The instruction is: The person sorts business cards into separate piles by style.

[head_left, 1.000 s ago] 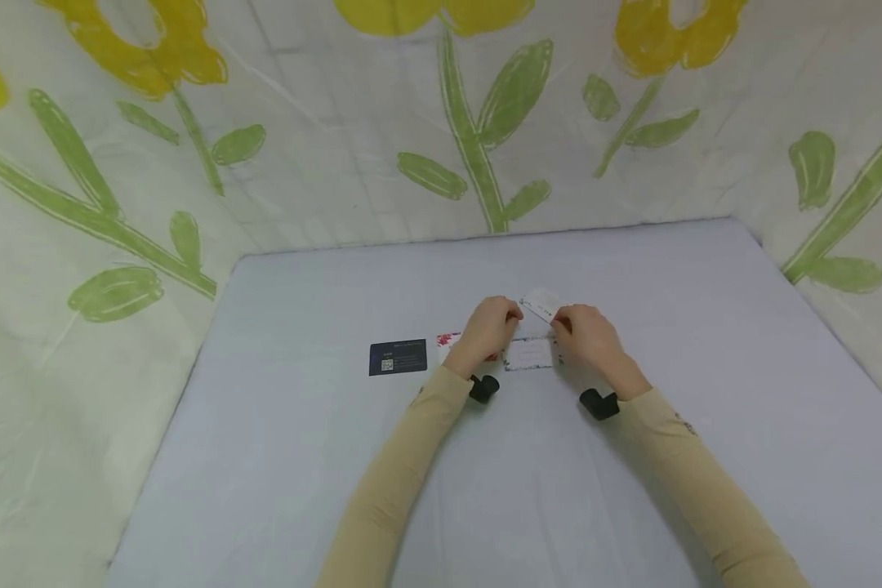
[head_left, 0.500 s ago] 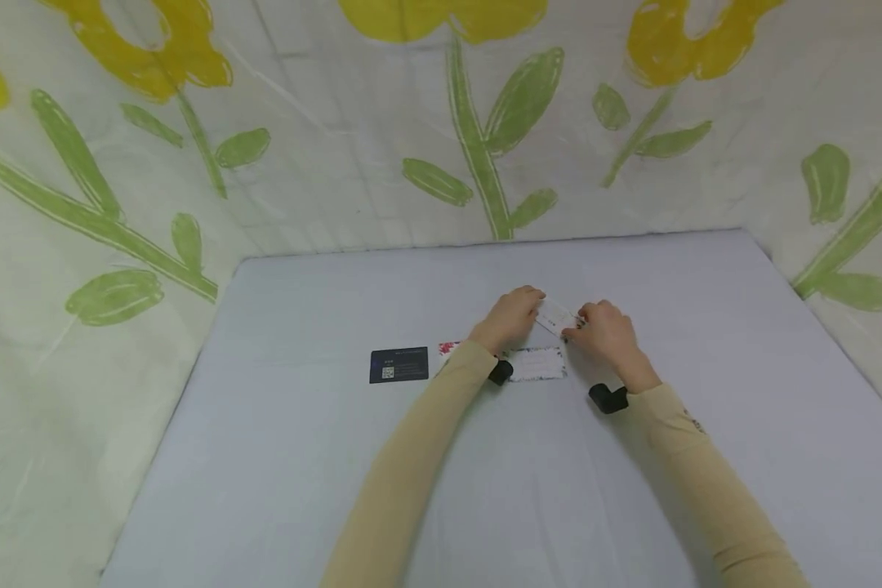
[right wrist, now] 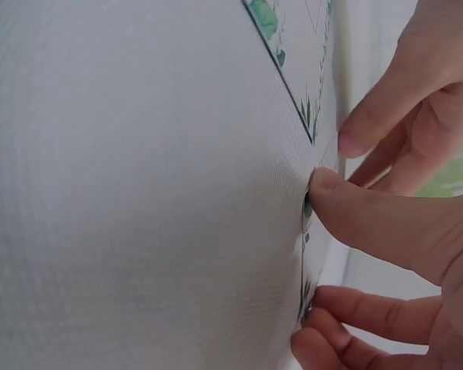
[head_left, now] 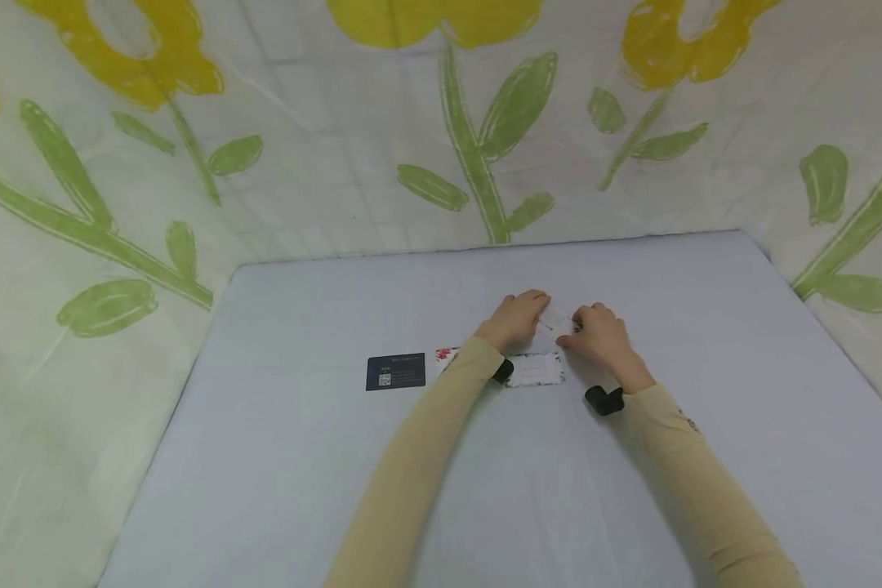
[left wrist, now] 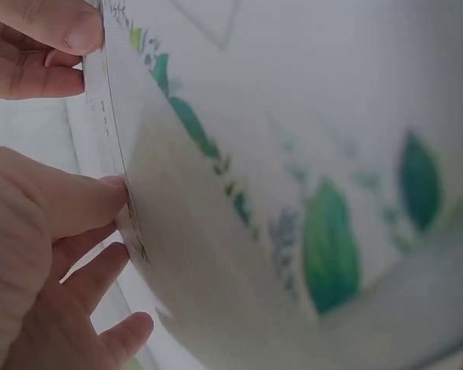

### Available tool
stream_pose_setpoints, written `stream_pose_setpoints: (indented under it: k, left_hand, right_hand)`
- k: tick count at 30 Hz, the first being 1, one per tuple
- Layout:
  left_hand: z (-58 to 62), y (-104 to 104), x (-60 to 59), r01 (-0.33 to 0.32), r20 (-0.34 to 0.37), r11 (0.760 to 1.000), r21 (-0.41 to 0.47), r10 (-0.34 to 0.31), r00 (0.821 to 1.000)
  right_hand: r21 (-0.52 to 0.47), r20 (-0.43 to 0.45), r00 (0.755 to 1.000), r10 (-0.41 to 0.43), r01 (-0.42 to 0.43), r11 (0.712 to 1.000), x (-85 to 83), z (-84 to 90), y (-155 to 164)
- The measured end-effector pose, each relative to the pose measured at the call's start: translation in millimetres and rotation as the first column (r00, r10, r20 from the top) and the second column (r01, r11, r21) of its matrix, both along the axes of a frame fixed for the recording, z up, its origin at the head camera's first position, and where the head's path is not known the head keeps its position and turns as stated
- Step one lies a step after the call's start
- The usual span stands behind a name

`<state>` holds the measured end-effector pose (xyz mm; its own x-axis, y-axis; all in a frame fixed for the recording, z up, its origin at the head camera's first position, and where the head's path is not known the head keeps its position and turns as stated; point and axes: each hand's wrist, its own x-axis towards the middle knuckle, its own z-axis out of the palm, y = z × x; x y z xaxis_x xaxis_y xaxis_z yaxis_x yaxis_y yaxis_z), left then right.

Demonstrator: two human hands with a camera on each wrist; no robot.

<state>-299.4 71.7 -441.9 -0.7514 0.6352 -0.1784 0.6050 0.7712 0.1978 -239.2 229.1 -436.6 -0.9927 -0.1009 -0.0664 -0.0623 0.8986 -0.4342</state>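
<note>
In the head view, a small white printed business card (head_left: 554, 321) lies tilted between both hands. My left hand (head_left: 514, 318) pinches its left end; in the left wrist view its thumb (left wrist: 100, 196) is at the card's near edge with some fingers spread beyond. My right hand (head_left: 601, 333) grips the other end, with its thumb (right wrist: 335, 189) and fingertips on the edge in the right wrist view. Just nearer to me lies a white card with a leafy border (head_left: 535, 370). The left forearm partly covers a red-flowered card (head_left: 444, 356). Whether the held card touches the table, I cannot tell.
A dark card with a QR code (head_left: 395, 372) lies at the left end of the row. The pale table (head_left: 287, 457) ends at a hanging cloth (head_left: 309, 163) painted with yellow flowers and green leaves. Black wrist cameras (head_left: 604, 401) sit near the table surface.
My left hand has moved right and taken hold of the white business card's left end, which the right hand was holding alone. The right hand has shifted slightly right.
</note>
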Motion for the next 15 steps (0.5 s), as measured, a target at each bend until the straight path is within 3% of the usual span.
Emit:
stream_pose_setpoints:
  k: [5,9,12,15]
  left_hand:
    - [0.8,-4.3,-0.3,0.008,-0.040,1.000,-0.011,-0.008,0.999]
    - [2.4,-10.5,-0.6,-0.048,-0.041,0.994,0.098,0.053,0.998]
    - [4.2,-16.5,0.8,-0.101,-0.019,0.963,0.251,0.109,0.994]
    - [6.2,-23.4,3.1,-0.127,0.006,0.905,0.407,0.137,0.991]
  right_hand:
    - [-0.032,0.001,1.000,0.010,-0.010,0.999,-2.1,-0.2,0.7]
    - [-0.068,-0.033,0.999,0.013,-0.016,0.998,-3.3,-1.5,-0.2]
    - [-0.111,-0.076,0.997,0.002,-0.011,0.994,-3.5,-2.3,-3.1]
    - [-0.180,-0.136,0.991,-0.008,-0.017,0.984,-2.9,-2.9,-5.6]
